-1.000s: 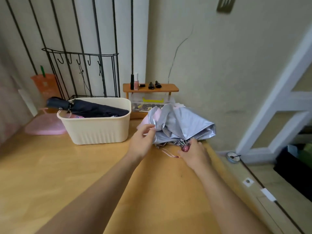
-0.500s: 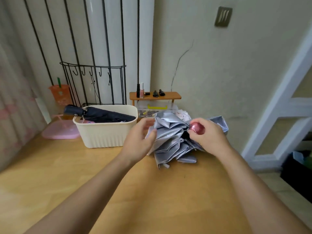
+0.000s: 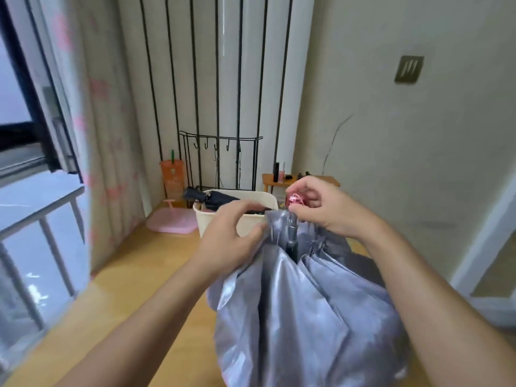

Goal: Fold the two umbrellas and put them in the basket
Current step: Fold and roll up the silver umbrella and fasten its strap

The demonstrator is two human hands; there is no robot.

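— Where's the silver umbrella (image 3: 307, 317)?
— Up over the table (image 3: 134, 289), canopy hanging loose. My right hand (image 3: 326, 208) pinches its pink handle (image 3: 294, 199); my left hand (image 3: 231, 238) grips the fabric beside the shaft.
— The other?
— The dark umbrella (image 3: 215, 198) lies folded in the basket (image 3: 206, 223) (one end past the rim).

My right hand (image 3: 329, 209) hides most of the pink handle (image 3: 293, 199); the silver umbrella's canopy (image 3: 307, 317) runs off the bottom edge.

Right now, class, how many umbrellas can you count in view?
2. A dark umbrella lies in the basket; a silver umbrella is gripped by the left hand and the right hand.
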